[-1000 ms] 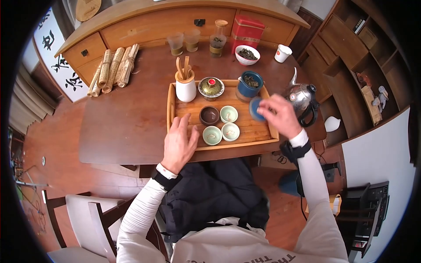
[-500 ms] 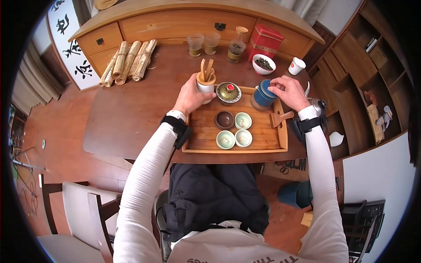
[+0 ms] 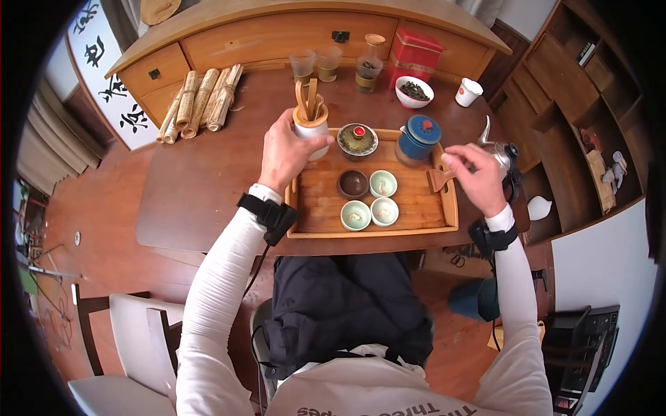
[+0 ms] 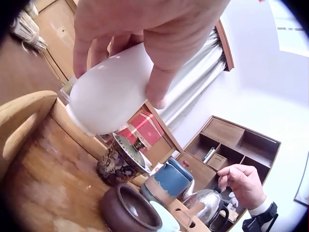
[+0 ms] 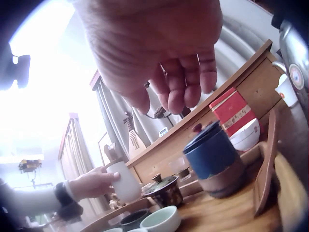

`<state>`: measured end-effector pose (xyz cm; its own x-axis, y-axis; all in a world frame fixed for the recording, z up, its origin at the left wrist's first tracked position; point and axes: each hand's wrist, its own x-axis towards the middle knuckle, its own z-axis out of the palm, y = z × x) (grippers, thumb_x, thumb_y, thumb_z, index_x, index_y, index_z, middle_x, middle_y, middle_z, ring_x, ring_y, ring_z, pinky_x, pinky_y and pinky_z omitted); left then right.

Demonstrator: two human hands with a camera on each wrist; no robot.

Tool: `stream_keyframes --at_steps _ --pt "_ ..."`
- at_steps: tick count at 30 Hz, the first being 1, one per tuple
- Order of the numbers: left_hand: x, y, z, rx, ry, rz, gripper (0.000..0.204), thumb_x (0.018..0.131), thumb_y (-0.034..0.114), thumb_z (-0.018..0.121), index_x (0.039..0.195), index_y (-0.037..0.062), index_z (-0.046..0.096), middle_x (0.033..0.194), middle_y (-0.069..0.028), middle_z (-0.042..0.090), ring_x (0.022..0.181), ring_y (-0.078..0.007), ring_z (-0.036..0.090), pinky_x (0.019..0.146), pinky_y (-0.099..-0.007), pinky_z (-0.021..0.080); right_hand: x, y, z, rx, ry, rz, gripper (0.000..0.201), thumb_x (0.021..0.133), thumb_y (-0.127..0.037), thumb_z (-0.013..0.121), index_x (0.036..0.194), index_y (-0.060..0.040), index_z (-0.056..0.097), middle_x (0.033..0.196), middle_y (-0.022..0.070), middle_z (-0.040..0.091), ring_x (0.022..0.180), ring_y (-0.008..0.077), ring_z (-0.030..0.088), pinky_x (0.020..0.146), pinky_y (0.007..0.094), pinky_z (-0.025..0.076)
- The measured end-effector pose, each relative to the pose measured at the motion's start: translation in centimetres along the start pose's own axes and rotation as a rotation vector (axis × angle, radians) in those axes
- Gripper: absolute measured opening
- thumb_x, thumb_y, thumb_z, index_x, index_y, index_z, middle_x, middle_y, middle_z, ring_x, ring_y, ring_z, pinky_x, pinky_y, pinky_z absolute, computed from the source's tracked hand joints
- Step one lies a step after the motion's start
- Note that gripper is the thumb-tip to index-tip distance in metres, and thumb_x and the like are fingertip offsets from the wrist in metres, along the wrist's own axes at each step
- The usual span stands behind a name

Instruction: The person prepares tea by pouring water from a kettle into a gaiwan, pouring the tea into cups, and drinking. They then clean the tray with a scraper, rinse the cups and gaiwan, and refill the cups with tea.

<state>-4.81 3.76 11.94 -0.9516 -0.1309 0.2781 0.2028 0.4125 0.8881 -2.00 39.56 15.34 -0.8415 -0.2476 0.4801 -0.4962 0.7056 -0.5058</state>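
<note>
My left hand [image 3: 283,154] grips a white tea-tool holder [image 4: 111,92] around its body, with wooden tools [image 3: 310,97] standing in its top. The holder's base is up off the wooden tray [image 3: 374,234] in the wrist views. At the tray's right end, my right hand [image 3: 479,177] hovers with loosely bent fingers, holding nothing. Below its fingertips lies a wooden scoop [image 3: 438,182]. A blue teapot [image 3: 418,142], lid on, stands at the tray's back right. Left of it sits a lidded patterned bowl [image 3: 358,142]. A dark brown cup [image 3: 353,184] and pale green cups [image 3: 383,184] stand mid-tray.
A metal kettle [image 3: 501,156] stands right of the tray. Behind are a bowl of tea leaves [image 3: 415,91], a red box [image 3: 416,55], a white paper cup [image 3: 469,91] and glasses [image 3: 329,64]. Bamboo scrolls [image 3: 202,100] lie at the back left.
My right hand set the blue lid on the teapot, let go and moved right toward the scoop. My left hand went from the tray's front left to the white holder and gripped it.
</note>
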Motion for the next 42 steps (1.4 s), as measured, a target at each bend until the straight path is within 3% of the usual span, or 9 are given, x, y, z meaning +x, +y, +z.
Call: stream_keyframes --at_steps 9,17,21,29,31,33,35,37,42 --pt "-2.1 -1.7 1.3 0.096 -0.068 -0.103 0.058 0.072 0.016 0.093 0.120 -0.0015 0.066 0.112 -0.0172 0.076 0.105 -0.0271 0.074 0.094 -0.0389 0.057 -5.0 -1.5 3.1 0.015 -0.092 -0.058 0.023 0.088 -0.022 0.080 0.097 -0.0014 0.076 0.088 0.0129 0.072 0.076 0.0289 0.068 0.069 0.0362 0.054" --pt "0.1 -4.3 2.1 -0.063 -0.083 -0.025 0.055 0.075 0.015 0.091 0.122 -0.0008 0.068 0.110 -0.0145 0.076 0.100 -0.0223 0.073 0.090 -0.0364 0.058 -7.4 4.5 -5.0 0.088 0.362 0.197 0.021 0.091 -0.017 0.081 0.102 0.0004 0.077 0.090 0.0044 0.075 0.078 0.0112 0.066 0.069 0.0266 0.051" --pt "-0.2 -3.8 2.4 -0.039 -0.048 -0.020 0.056 0.074 0.015 0.091 0.122 -0.0014 0.067 0.109 -0.0142 0.076 0.099 -0.0225 0.073 0.089 -0.0368 0.058 -8.8 8.3 -9.1 0.119 0.562 0.337 0.025 0.095 -0.019 0.078 0.110 0.0010 0.075 0.099 0.0037 0.075 0.090 0.0105 0.067 0.083 0.0246 0.053" --pt "-1.5 -3.0 2.0 0.056 -0.025 -0.062 0.073 0.074 0.017 0.092 0.135 -0.0002 0.056 0.124 -0.0189 0.070 0.113 -0.0278 0.069 0.098 -0.0406 0.055 -11.1 11.5 -9.0 0.037 0.594 0.397 0.028 0.095 -0.017 0.078 0.117 0.0011 0.074 0.106 0.0037 0.074 0.097 0.0112 0.067 0.090 0.0255 0.052" --pt "-2.3 -2.9 2.4 0.152 0.067 0.019 0.073 0.076 0.013 0.090 0.138 0.0001 0.052 0.128 -0.0210 0.064 0.117 -0.0334 0.065 0.101 -0.0436 0.052 -11.0 12.8 -8.8 0.054 0.595 0.439 0.030 0.095 -0.017 0.079 0.118 0.0018 0.073 0.106 0.0043 0.074 0.096 0.0117 0.067 0.089 0.0257 0.052" --pt "-4.0 0.0 2.3 0.442 0.402 0.561 0.068 0.079 0.006 0.085 0.137 -0.0005 0.051 0.126 -0.0211 0.061 0.114 -0.0381 0.062 0.099 -0.0460 0.051 -11.0 14.4 -8.4 0.069 0.601 0.488 0.033 0.094 -0.018 0.079 0.119 0.0026 0.072 0.105 0.0049 0.074 0.095 0.0122 0.068 0.089 0.0259 0.052" --pt "-6.2 2.0 2.8 0.291 0.110 0.667 0.059 0.082 -0.001 0.078 0.134 -0.0018 0.052 0.130 -0.0223 0.056 0.119 -0.0432 0.056 0.102 -0.0483 0.048 -11.1 15.5 -7.4 0.206 0.542 0.488 0.036 0.094 -0.019 0.079 0.120 0.0044 0.071 0.104 0.0068 0.074 0.093 0.0128 0.068 0.089 0.0261 0.053" --pt "-6.3 3.1 4.5 0.256 -0.110 0.552 0.056 0.084 0.004 0.077 0.134 -0.0030 0.052 0.136 -0.0266 0.052 0.127 -0.0460 0.052 0.106 -0.0492 0.046 -11.1 16.3 -5.9 0.203 0.571 0.485 0.032 0.096 -0.021 0.077 0.114 0.0048 0.073 0.097 0.0063 0.074 0.087 0.0115 0.067 0.082 0.0252 0.052" --pt "-1.5 -0.6 10.1 0.524 -0.094 0.426 0.073 0.084 0.020 0.080 0.143 -0.0041 0.045 0.145 -0.0350 0.043 0.134 -0.0503 0.046 0.111 -0.0508 0.044 -11.2 16.8 -4.2 0.499 0.684 0.620 0.030 0.103 -0.030 0.069 0.093 -0.0028 0.073 0.079 0.0011 0.069 0.068 0.0070 0.060 0.062 0.0219 0.041"
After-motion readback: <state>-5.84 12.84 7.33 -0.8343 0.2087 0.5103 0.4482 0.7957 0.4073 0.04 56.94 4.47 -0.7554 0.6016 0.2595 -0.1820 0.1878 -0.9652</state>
